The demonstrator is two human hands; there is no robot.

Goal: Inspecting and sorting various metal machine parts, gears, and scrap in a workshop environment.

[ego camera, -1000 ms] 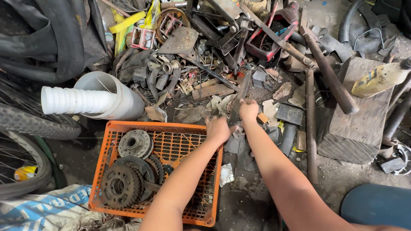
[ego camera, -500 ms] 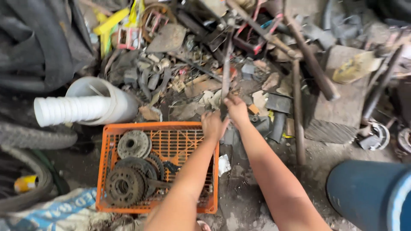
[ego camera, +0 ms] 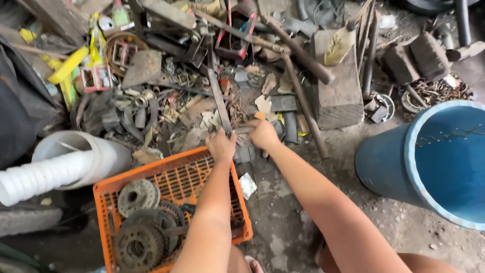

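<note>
View: looking straight down from the person's head at a dirt floor (ego camera: pixel 303 212) heaped with scrap metal, both bare arms reaching forward.

Left hand: the left hand (ego camera: pixel 221 145) is curled closed around the near end of a long flat metal bar (ego camera: pixel 219 101), which runs away from the person across the scrap heap (ego camera: pixel 202 91).

Right hand: the right hand (ego camera: pixel 263 134) is closed in a loose fist, pressed down among small rusty pieces just beside the bar; whether it grips anything cannot be told.

Bar's place: its near end sits at the far rim of an orange plastic crate (ego camera: pixel 177 174); the rest lies on the heap.

Crate: it stands on the floor under the left forearm and holds rusty chain sprockets (ego camera: pixel 139 230) and round toothed discs.

Step in hand: judging by the grip, the bar is being taken hold of where it lies on the heap.

What handling it calls for: a long, thin bar will tend to tip from one end, and it would snag the clutter unless lifted clear.

Around: a white corrugated pipe (ego camera: pixel 45 177) lies left, a blue plastic drum (ego camera: pixel 429 162) stands right, and a wooden block (ego camera: pixel 337 91) sits beyond the hands.
</note>
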